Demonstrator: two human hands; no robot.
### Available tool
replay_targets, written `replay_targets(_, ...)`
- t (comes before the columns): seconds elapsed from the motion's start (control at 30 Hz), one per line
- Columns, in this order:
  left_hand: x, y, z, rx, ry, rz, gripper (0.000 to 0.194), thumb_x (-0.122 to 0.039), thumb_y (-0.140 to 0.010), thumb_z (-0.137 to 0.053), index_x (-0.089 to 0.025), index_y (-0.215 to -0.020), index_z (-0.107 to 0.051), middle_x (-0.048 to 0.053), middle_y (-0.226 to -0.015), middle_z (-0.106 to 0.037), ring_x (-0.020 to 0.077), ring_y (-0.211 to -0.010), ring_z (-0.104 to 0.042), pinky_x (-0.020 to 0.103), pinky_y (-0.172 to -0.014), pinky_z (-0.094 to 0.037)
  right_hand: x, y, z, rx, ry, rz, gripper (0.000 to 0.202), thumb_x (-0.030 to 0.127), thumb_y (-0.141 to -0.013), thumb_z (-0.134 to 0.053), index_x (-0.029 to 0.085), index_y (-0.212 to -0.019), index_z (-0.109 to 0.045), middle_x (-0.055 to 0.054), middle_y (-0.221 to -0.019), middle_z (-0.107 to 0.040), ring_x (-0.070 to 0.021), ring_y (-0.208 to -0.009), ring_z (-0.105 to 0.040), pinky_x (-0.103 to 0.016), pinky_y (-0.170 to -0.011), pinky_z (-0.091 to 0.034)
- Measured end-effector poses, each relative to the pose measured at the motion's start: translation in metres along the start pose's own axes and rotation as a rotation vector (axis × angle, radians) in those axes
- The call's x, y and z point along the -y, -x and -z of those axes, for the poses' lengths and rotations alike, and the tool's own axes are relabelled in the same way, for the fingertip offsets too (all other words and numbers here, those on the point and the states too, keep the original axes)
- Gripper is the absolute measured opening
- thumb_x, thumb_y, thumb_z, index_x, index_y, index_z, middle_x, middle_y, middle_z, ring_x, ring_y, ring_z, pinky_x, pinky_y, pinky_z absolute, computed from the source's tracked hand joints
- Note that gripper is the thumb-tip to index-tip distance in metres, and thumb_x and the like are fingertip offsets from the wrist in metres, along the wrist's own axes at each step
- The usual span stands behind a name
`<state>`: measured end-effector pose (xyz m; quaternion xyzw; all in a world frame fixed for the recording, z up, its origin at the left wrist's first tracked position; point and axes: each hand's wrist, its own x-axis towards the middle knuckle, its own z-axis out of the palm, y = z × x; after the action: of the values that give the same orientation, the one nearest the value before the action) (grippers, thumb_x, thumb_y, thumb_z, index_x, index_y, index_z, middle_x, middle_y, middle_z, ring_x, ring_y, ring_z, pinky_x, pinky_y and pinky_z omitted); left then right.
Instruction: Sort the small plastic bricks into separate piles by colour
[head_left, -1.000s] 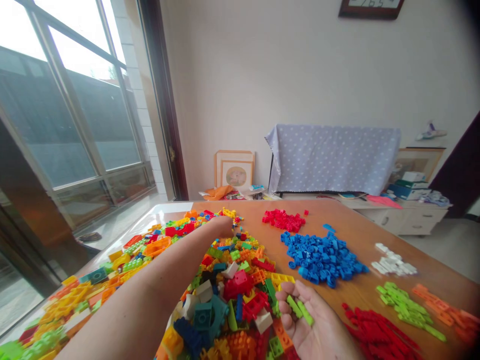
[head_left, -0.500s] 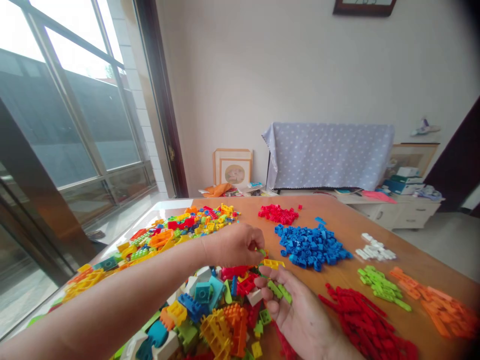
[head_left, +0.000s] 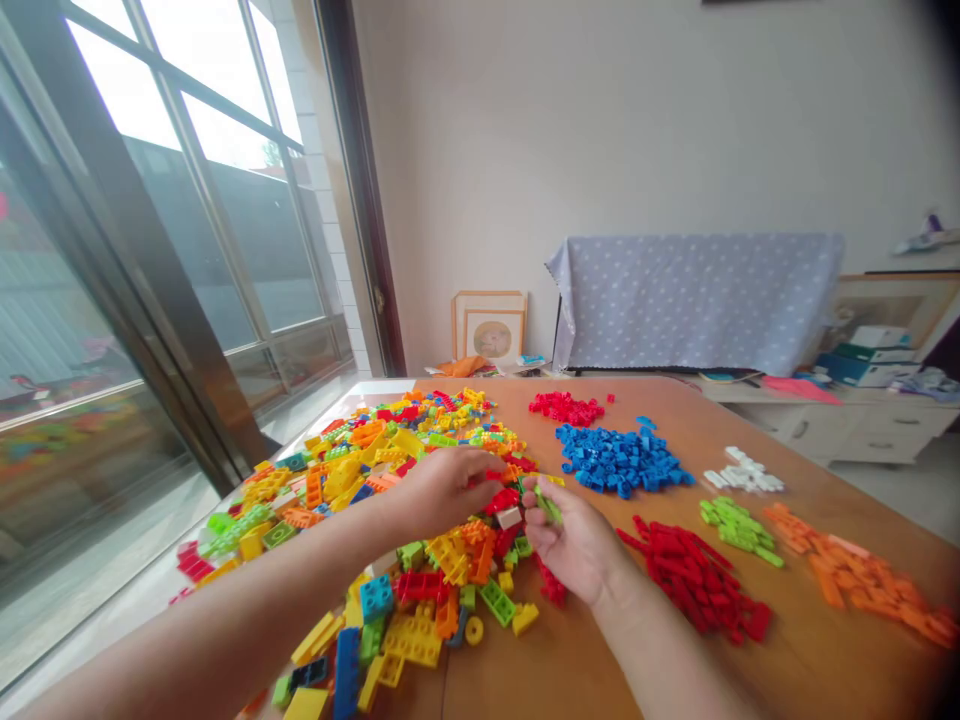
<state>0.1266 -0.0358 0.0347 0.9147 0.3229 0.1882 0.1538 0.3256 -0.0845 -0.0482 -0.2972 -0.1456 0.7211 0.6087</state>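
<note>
The slim lime-green plastic pieces (head_left: 549, 508) lie in my right hand (head_left: 574, 540), its palm turned up and its fingers loosely curled around them. My left hand (head_left: 450, 490) is beside it, palm down over the big heap of mixed-colour plastic building blocks (head_left: 416, 640), thumb parted from the fingers, with nothing visible between them. Beyond my right hand sits a pile of blue plastic blocks (head_left: 622, 460); to its right are long red plastic pieces (head_left: 701, 580), all on the brown tabletop (head_left: 555, 655).
</note>
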Motion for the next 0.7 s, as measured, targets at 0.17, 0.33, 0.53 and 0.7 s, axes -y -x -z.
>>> replay_targets(0.17, 0.021, 0.067, 0.016, -0.177, -0.080, 0.174, 0.033, -0.043, -0.098, -0.050, -0.021, -0.112, -0.070, 0.007, -0.099, -0.071, 0.0172, -0.082, -0.065, 0.028, -0.075, -0.050, 0.011, -0.002, 0.008, 0.081, -0.019, 0.053, 0.012, 0.025, -0.093, -0.065, 0.015, -0.092, -0.059, 0.005, -0.067, -0.055, -0.0031, -0.045, -0.040, -0.013, -0.039, -0.027)
replay_targets(0.33, 0.054, 0.150, 0.025, -0.377, -0.281, 0.325, 0.036, -0.049, -0.097, -0.050, -0.023, -0.113, -0.069, 0.008, -0.110, -0.071, 0.0231, -0.097, -0.066, 0.033, -0.085, -0.051, 0.017, -0.008, 0.013, 0.080, -0.030, 0.071, 0.006, 0.019, -0.095, -0.056, 0.015, -0.091, -0.056, 0.004, -0.067, -0.055, -0.0029, -0.044, -0.040, -0.013, -0.039, -0.026)
replay_targets(0.53, 0.095, 0.246, 0.036, -0.540, -0.602, 0.669, 0.047, -0.054, -0.098, -0.042, -0.021, -0.119, -0.068, 0.011, -0.114, -0.067, 0.0284, -0.106, -0.059, 0.043, -0.098, -0.043, 0.029, -0.018, 0.020, -0.054, -0.051, 0.120, 0.007, 0.011, -0.089, -0.052, 0.017, -0.090, -0.056, 0.001, -0.070, -0.059, -0.0049, -0.044, -0.042, -0.014, -0.036, -0.027)
replay_targets(0.7, 0.111, 0.292, 0.034, -0.604, -0.620, 0.999, 0.056, -0.053, -0.100, -0.036, -0.017, -0.136, -0.060, 0.018, -0.134, -0.056, 0.0387, -0.120, -0.049, 0.054, -0.098, -0.039, 0.035, -0.023, 0.025, -0.094, -0.012, 0.179, 0.012, 0.022, -0.094, -0.051, 0.017, -0.084, -0.057, -0.002, -0.069, -0.060, -0.0066, -0.044, -0.044, -0.016, -0.034, -0.029)
